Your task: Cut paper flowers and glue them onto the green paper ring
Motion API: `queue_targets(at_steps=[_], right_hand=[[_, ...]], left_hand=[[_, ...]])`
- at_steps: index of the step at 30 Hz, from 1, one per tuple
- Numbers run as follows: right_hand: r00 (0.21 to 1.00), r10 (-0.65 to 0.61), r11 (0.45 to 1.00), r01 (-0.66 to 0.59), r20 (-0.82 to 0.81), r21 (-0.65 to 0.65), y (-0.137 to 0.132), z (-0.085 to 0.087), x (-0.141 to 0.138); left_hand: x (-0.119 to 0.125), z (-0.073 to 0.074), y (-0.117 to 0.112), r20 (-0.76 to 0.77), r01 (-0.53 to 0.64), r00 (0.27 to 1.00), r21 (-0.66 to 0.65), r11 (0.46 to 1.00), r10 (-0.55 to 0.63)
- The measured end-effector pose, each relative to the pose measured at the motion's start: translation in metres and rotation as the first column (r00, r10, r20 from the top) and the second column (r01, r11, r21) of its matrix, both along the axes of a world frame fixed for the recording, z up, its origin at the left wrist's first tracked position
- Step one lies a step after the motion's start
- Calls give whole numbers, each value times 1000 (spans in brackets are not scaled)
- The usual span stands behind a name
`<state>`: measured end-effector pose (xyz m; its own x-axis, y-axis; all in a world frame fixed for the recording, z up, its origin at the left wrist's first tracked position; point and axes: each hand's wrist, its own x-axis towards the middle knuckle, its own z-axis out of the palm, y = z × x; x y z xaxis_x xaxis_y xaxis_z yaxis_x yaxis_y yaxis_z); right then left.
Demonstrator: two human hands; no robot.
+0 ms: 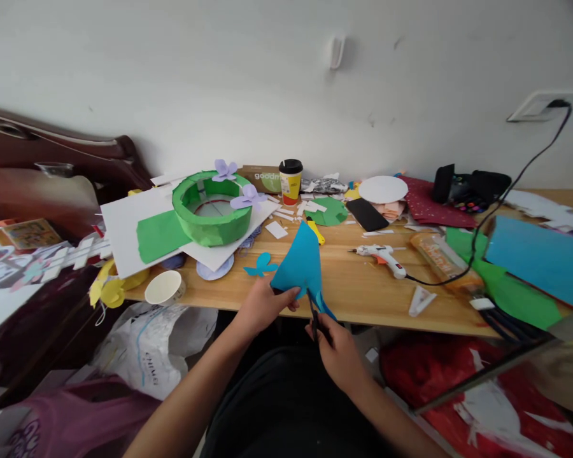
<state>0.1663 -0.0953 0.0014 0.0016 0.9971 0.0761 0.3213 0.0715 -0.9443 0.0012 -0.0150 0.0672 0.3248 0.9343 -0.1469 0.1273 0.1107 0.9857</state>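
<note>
My left hand pinches the lower edge of a blue paper sheet held up over the near edge of the wooden table. My right hand is closed on dark scissors, whose blades meet the bottom of the blue sheet. A thin blue strip hangs beside the blades. A small blue butterfly cut-out lies on the table just left of the sheet.
A green paper ring with purple paper flowers sits on white sheets at left. Behind are a paper coffee cup, a yellow utility knife, a black phone, a glue gun with its cable, and green and blue sheets at right. A paper cup sits at the near left corner.
</note>
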Motion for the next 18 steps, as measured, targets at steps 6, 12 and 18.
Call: queue_targets(at_steps=[6,12,18], right_hand=[[999,6,999,-8,46,37,3,0,-1],[995,31,999,-29,96,-24,1,-4,1],[991,84,993,-75,101,-90,0,-5,3]], left_hand=[[25,-23,-18,452,-175,854,-216,961,257],[15,-24,-18,154,-181,969,-80,980,191],[0,-14,-8,-103,-65,993,9,998,65]])
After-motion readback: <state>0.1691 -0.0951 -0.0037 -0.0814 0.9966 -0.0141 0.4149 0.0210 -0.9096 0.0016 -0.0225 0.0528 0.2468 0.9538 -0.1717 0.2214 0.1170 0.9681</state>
